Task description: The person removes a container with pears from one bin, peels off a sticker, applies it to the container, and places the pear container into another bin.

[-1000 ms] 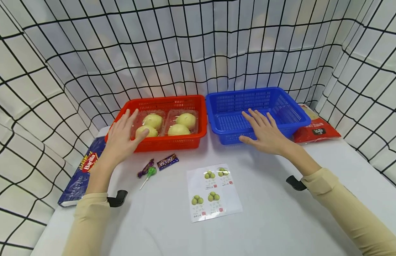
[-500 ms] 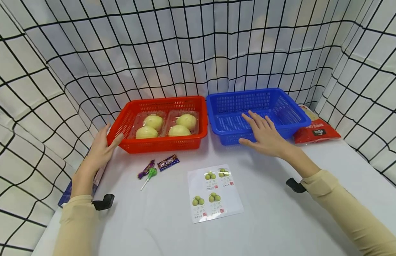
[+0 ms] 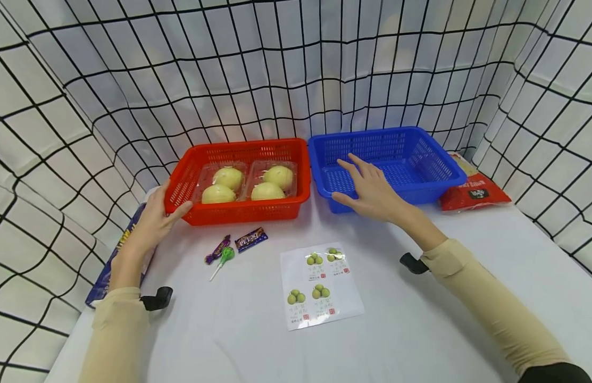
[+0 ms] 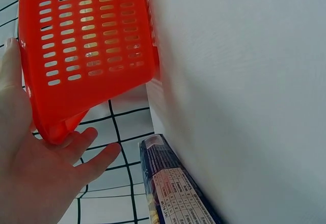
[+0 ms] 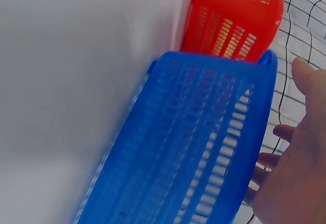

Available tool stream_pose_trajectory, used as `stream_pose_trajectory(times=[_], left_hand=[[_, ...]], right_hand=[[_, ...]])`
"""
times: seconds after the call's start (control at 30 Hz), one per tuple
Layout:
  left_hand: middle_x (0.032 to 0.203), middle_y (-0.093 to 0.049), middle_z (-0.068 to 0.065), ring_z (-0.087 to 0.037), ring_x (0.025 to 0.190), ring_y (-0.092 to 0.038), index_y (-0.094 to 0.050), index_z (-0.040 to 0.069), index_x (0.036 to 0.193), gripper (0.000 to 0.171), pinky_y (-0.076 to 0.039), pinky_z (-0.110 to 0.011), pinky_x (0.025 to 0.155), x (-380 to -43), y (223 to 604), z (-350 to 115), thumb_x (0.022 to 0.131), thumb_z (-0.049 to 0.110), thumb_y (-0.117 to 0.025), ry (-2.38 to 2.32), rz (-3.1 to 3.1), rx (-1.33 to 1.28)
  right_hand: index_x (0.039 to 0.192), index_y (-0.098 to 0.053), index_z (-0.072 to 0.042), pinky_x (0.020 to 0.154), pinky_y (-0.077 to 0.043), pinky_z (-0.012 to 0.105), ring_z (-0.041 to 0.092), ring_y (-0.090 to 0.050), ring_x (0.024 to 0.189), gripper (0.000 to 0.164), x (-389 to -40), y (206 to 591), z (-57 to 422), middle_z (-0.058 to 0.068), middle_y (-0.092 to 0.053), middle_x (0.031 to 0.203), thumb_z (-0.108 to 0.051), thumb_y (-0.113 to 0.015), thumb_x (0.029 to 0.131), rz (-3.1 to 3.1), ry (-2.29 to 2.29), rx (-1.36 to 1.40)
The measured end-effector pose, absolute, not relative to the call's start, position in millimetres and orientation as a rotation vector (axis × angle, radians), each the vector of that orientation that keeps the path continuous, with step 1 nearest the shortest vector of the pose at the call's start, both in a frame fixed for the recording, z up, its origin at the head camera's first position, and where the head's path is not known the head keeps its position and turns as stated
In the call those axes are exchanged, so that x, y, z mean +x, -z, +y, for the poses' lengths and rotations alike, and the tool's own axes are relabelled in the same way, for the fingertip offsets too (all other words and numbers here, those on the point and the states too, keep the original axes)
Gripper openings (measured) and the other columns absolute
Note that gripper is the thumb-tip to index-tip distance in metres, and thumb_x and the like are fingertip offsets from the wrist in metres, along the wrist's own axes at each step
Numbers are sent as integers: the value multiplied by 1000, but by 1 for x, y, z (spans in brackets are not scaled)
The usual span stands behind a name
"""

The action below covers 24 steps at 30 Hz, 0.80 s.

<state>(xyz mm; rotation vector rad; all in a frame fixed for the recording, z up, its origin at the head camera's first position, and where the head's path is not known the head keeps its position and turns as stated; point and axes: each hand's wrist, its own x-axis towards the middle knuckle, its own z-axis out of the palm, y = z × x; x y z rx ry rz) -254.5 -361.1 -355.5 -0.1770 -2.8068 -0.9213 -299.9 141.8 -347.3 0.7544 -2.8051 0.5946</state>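
My left hand [image 3: 151, 226] grips the left front corner of the red basket [image 3: 243, 214], its thumb along the front rim and the other fingers around the left side. In the left wrist view two fingertips [image 4: 104, 158] show past the basket's end. Two clear plastic boxes [image 3: 246, 198] of round pale-green fruit lie inside the basket. Over the front rim of the blue basket [image 3: 432, 196] my right hand [image 3: 374, 197] hovers, fingers spread and holding nothing. In the right wrist view its fingers are beside that rim.
A blue spaghetti pack [image 3: 101, 279] lies at the left, a red bag [image 3: 477, 194] at the right. A purple sweet [image 3: 218, 250], a green lollipop [image 3: 226, 255] and a chocolate bar [image 3: 251, 239] lie before a printed sticker sheet [image 3: 307, 314]. Black netting [image 3: 302, 74] encloses the table.
My left hand has moved left and down from above the red basket to its left corner, which it now holds. My right hand has shifted slightly left over the blue basket.
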Motion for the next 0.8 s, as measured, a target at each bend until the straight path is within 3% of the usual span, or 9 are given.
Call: stream_pose_trajectory(times=[0.5, 0.8], left_hand=[[158, -26, -36, -54, 138, -32, -4, 2, 164, 91, -39, -76, 107, -248, 359, -364, 103, 44, -58, 901, -2796, -182], [158, -27, -34, -53, 139, -32, -6, 5, 165, 90, -38, -76, 107, -254, 358, -359, 103, 46, -58, 910, -2790, -183]], right_hand=[[163, -25, -18, 125, -25, 66, 40, -18, 159, 83, -332, 330, 48, 16, -13, 172, -62, -53, 99, -2876, -744, 904], [165, -19, -17, 129, -20, 60, 40, -17, 160, 88, -353, 312, -2, 19, -16, 172, -68, -45, 98, -2958, -438, 1012]])
